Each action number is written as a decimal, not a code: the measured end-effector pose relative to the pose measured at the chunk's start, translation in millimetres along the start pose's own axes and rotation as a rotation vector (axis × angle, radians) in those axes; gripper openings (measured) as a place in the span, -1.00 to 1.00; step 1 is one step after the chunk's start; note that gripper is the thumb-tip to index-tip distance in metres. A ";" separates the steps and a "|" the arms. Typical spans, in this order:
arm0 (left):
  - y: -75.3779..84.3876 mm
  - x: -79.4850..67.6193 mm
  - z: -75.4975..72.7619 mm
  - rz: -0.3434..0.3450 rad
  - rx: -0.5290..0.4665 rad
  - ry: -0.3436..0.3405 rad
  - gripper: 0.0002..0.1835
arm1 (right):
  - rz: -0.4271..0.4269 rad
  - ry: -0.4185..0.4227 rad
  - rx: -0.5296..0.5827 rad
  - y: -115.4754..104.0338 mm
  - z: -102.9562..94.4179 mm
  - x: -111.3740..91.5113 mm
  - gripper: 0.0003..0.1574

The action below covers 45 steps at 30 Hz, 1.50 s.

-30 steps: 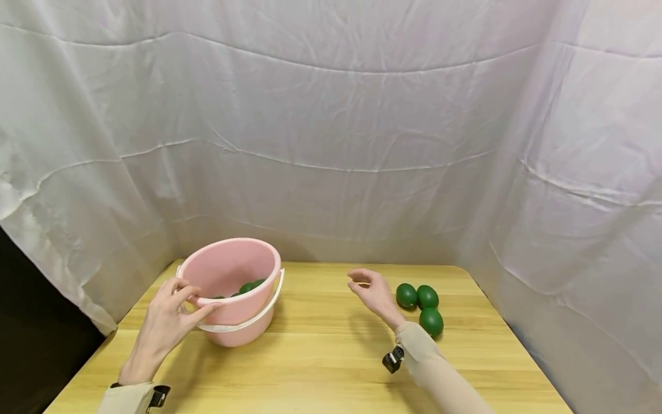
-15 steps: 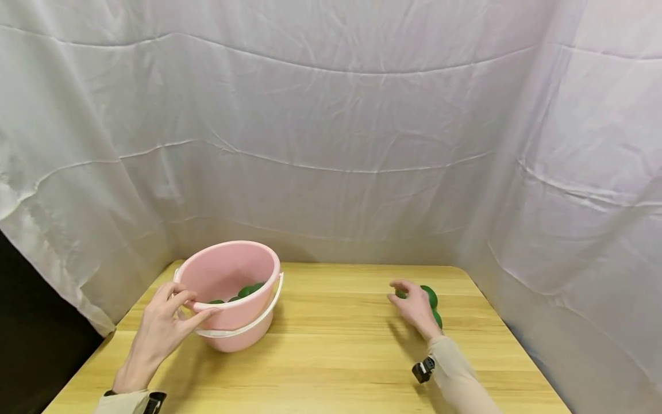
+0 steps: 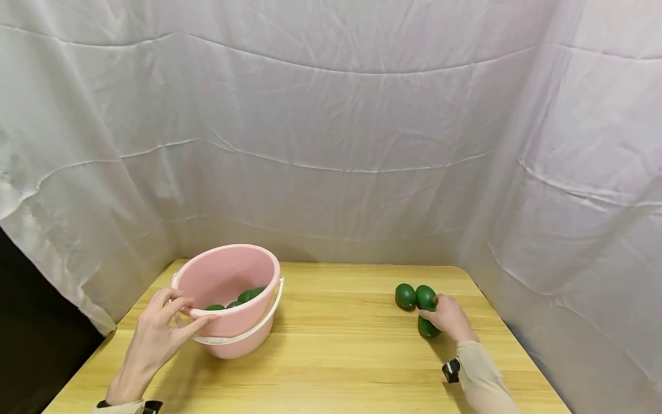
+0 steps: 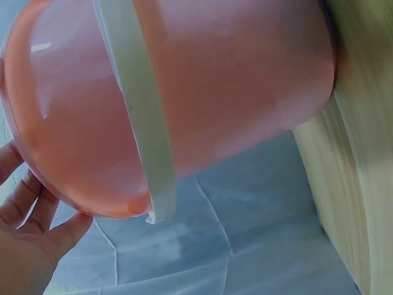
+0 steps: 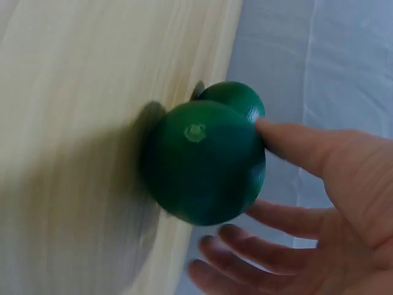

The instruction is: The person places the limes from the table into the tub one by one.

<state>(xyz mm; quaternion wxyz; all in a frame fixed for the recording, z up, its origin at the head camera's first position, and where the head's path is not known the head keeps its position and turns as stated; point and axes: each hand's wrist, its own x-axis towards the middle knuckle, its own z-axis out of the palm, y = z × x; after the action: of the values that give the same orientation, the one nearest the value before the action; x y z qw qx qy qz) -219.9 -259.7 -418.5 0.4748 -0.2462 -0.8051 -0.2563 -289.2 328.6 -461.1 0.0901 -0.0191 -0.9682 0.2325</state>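
Observation:
My left hand (image 3: 155, 336) pinches the near-left rim of a pink bucket (image 3: 233, 322), thumb outside and fingers over the edge. The bucket tilts toward me, its white handle (image 4: 138, 104) hanging around the outside. Several dark green avocados (image 3: 245, 296) lie inside, partly hidden by the near wall. On the right, my right hand (image 3: 451, 317) has thumb and forefinger at the sides of the nearest loose avocado (image 5: 202, 163), which is on the table. Its other fingers are spread loosely below in the right wrist view. Two more avocados (image 3: 405, 296) sit just behind.
The wooden table (image 3: 336, 356) stretches between bucket and loose avocados. White cloth curtains (image 3: 331, 201) hang behind and at both sides, close to the table's edges. A black area (image 3: 41, 333) shows at lower left.
My right hand has moved right across the table, past the rear avocados, to the nearest one. The bucket's rim has tipped slightly more toward me, with my left hand still on it.

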 end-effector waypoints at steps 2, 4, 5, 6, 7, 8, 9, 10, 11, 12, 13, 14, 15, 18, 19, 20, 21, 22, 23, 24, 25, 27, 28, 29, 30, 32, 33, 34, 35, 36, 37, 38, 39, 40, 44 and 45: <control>0.8 -0.7 -1.3 -0.006 -0.004 -0.002 -0.35 | 0.009 -0.034 -0.003 1.7 -0.1 -0.7 -0.30; 1.5 -1.1 -2.3 -0.009 -0.008 -0.001 -0.35 | 0.018 -0.070 0.006 1.6 0.6 -1.2 -0.35; 1.8 -1.1 -2.4 -0.002 -0.013 0.007 -0.36 | 0.022 -0.083 0.013 1.4 1.3 -1.3 -0.37; 2.2 -1.0 -2.6 0.004 -0.016 0.011 -0.36 | 0.027 -0.092 0.014 1.2 2.1 -1.5 -0.36; 2.7 -0.8 -2.8 0.010 -0.016 0.014 -0.37 | 0.027 -0.098 0.011 1.0 3.0 -1.5 -0.34; 3.0 -0.3 -2.6 0.020 -0.021 0.024 -0.38 | 0.026 -0.104 0.012 0.7 3.8 -1.4 -0.31; 3.4 0.1 -2.2 0.032 -0.025 0.035 -0.39 | 0.030 -0.109 0.020 0.2 4.5 -1.4 -0.28; 3.8 0.6 -2.0 0.040 -0.027 0.041 -0.39 | 0.033 -0.110 0.021 0.0 5.3 -1.4 -0.23; 3.9 0.8 -1.5 0.048 -0.032 0.050 -0.39 | 0.034 -0.109 0.022 0.0 6.4 -1.1 -0.18; 3.4 0.9 -0.6 0.054 -0.033 0.061 -0.39 | 0.036 -0.111 0.024 0.5 7.7 -0.5 -0.15; 3.6 1.1 -0.3 0.060 -0.037 0.066 -0.39 | 0.038 -0.114 0.029 0.9 8.8 -0.1 -0.13; 3.4 1.1 -0.2 0.064 -0.039 0.070 -0.39 | 0.044 -0.117 0.037 1.8 10.2 0.5 -0.13; 3.4 0.8 -0.6 0.056 -0.036 0.060 -0.37 | 0.049 -0.118 0.047 3.1 11.6 1.2 -0.14; 2.9 0.0 -2.2 0.030 -0.030 0.031 -0.35 | 0.055 -0.114 0.074 7.0 14.0 3.6 -0.15; 3.3 -0.2 -3.4 0.017 -0.029 0.014 -0.36 | 0.055 -0.113 0.082 7.9 14.0 4.3 -0.15; 2.9 -0.6 -3.9 0.006 -0.027 0.004 -0.36 | 0.057 -0.111 0.090 9.0 14.2 5.1 -0.15; 2.9 -0.9 -4.2 -0.003 -0.023 -0.002 -0.35 | 0.062 -0.112 0.099 9.8 14.2 5.5 -0.15; 2.7 -1.0 -4.1 -0.002 -0.023 -0.001 -0.35 | 0.065 -0.113 0.100 10.6 14.3 5.8 -0.15; 2.4 -1.3 -3.9 -0.003 -0.023 0.001 -0.35 | 0.067 -0.116 0.104 11.5 14.6 5.8 -0.16; 2.3 -1.6 -3.7 -0.006 -0.024 0.001 -0.35 | 0.070 -0.119 0.110 12.2 14.8 5.6 -0.17; 2.2 -1.7 -3.3 -0.009 -0.023 0.003 -0.35 | 0.074 -0.122 0.115 12.8 15.2 5.2 -0.18; 2.3 -1.8 -2.5 -0.010 -0.016 0.007 -0.33 | 0.085 -0.130 0.129 14.1 16.3 4.4 -0.19; 2.4 -1.8 -2.0 -0.008 -0.017 0.012 -0.33 | 0.088 -0.131 0.137 14.2 16.7 4.1 -0.20; 2.5 -1.9 -1.7 -0.009 -0.019 0.015 -0.33 | 0.090 -0.135 0.150 14.1 16.9 3.5 -0.21; 2.6 -2.0 -1.3 -0.007 -0.019 0.020 -0.33 | 0.094 -0.136 0.161 14.0 17.3 3.2 -0.22; 2.8 -2.0 -0.8 0.001 -0.023 0.029 -0.34 | 0.110 -0.139 0.195 13.9 18.5 3.3 -0.23; 2.9 -2.0 -0.7 0.005 -0.026 0.033 -0.35 | 0.114 -0.140 0.215 13.5 18.9 3.3 -0.24; 3.0 -2.0 -0.7 0.007 -0.029 0.036 -0.36 | 0.116 -0.139 0.232 12.9 19.3 3.4 -0.24; 3.1 -1.9 -0.7 0.009 -0.032 0.038 -0.36 | 0.117 -0.140 0.247 12.4 20.0 3.6 -0.25; 3.2 -1.8 -0.8 0.010 -0.032 0.040 -0.37 | 0.122 -0.139 0.269 12.0 21.2 4.1 -0.25; 3.2 -1.8 -0.9 0.011 -0.032 0.040 -0.37 | 0.120 -0.140 0.301 11.2 22.4 4.6 -0.25; 3.3 -1.8 -1.0 0.012 -0.032 0.039 -0.37 | 0.116 -0.143 0.329 10.0 23.6 4.8 -0.27; 3.4 -1.8 -1.0 0.013 -0.032 0.040 -0.37 | 0.113 -0.146 0.359 8.6 25.0 5.0 -0.28; 3.4 -1.9 -1.1 0.013 -0.030 0.038 -0.36 | 0.111 -0.150 0.388 7.0 26.6 5.3 -0.29; 3.4 -1.7 -2.4 0.001 -0.019 0.018 -0.36 | 0.112 -0.164 0.490 -3.4 32.9 7.3 -0.38; 3.4 -1.6 -3.0 -0.005 -0.016 0.011 -0.38 | 0.111 -0.163 0.492 -6.8 34.5 8.2 -0.39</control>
<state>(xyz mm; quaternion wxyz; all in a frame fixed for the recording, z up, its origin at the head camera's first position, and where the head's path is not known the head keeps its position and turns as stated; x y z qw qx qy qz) -215.1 -259.3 -418.1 0.4768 -0.2467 -0.8008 -0.2654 -303.6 307.7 -486.9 0.0010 -0.0308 -0.8841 0.4663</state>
